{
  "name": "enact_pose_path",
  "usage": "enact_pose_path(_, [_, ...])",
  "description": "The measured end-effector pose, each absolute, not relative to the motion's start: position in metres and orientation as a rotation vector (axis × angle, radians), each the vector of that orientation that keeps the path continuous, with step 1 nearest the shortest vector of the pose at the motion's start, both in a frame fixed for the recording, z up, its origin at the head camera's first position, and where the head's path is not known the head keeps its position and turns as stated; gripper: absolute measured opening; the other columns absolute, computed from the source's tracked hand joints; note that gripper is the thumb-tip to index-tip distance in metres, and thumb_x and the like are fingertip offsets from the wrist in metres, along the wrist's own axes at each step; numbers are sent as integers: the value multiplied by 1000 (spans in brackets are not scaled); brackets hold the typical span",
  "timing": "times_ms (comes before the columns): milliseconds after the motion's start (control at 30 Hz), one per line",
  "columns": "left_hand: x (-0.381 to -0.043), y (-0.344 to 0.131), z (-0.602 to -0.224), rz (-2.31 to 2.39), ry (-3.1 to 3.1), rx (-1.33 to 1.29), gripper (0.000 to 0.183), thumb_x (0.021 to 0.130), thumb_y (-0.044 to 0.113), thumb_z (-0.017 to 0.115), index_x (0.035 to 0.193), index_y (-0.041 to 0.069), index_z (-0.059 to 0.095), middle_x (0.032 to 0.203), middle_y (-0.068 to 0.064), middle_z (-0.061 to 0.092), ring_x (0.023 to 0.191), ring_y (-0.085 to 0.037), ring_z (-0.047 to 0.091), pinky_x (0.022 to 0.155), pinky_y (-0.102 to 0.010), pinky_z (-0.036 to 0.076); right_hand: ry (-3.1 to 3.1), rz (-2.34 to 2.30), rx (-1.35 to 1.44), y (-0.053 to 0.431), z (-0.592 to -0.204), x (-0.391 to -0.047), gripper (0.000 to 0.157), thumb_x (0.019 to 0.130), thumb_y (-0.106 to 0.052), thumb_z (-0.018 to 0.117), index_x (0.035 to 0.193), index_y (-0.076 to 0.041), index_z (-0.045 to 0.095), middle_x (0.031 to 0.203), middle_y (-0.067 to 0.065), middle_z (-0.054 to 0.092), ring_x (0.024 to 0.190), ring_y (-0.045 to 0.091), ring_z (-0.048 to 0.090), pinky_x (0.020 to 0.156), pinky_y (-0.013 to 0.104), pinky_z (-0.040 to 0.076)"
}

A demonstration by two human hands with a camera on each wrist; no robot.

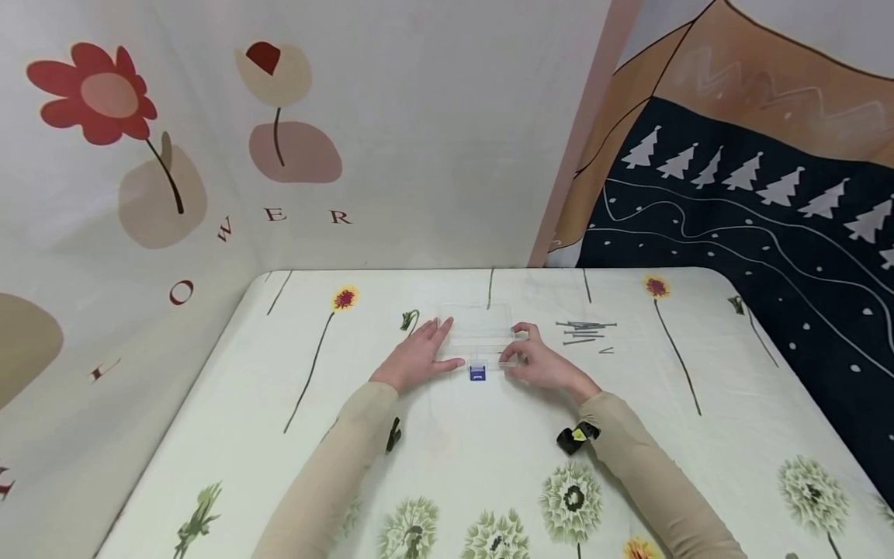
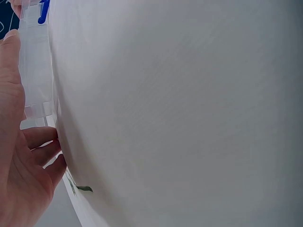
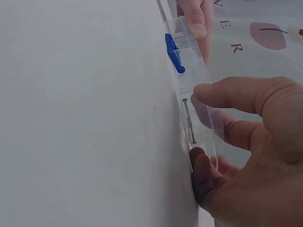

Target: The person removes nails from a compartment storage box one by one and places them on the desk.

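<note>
A clear plastic box (image 1: 482, 359) with a blue latch (image 1: 478, 373) at its front lies between the hands, its clear lid (image 1: 478, 317) folded open behind it. My left hand (image 1: 419, 355) rests at the box's left side, fingers mostly straight and the thumb along the front left corner. With my right hand (image 1: 541, 363) I grip the box's right front end, thumb and curled fingers about its wall. Through that wall a single grey nail (image 3: 189, 120) shows in the right wrist view. Some right fingertips are seen only through the clear plastic.
Several long grey nails (image 1: 587, 330) lie in a loose pile right of the box, with two short pieces (image 1: 606, 350) nearer. The table (image 1: 447, 466) has a flower-print cloth. Printed hangings (image 1: 433, 155) rise behind its far edge.
</note>
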State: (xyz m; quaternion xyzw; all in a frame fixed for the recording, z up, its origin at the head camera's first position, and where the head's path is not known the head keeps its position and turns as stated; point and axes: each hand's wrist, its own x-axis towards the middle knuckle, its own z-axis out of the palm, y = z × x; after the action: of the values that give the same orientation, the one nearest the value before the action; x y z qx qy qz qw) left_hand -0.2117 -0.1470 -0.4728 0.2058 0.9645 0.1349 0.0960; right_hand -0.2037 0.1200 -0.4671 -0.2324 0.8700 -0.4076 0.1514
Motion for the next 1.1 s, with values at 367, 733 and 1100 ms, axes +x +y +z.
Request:
enact_pose_path(367, [-210,-145,-470,408,2845,620,88,92,64,48,155,11,18,156,-19,23,143,-33,20,112,-46,21,2504,-1150,-761,128,-473,-208,15,85,-5,68,99,-5,72,143,24,24,98,25,53,85,38,44])
enact_pose_path(733, [-211,-147,-472,404,2850,614,89,92,65,47,155,11,17,156,-20,21,143,-34,20,112,-47,21,2576,-1008,-839,116,-470,-208,16,77,0,71,91,1,64,131,30,36,131,39,20,99,48,36])
enact_pose_path(1100, [-211,-147,-472,417,2845,601,90,90,67,47,156,13,16,157,-18,20,143,-32,19,112,-46,21,2519,-1087,-781,118,-473,-207,14,81,0,67,92,-3,60,141,28,17,128,39,26,98,50,35])
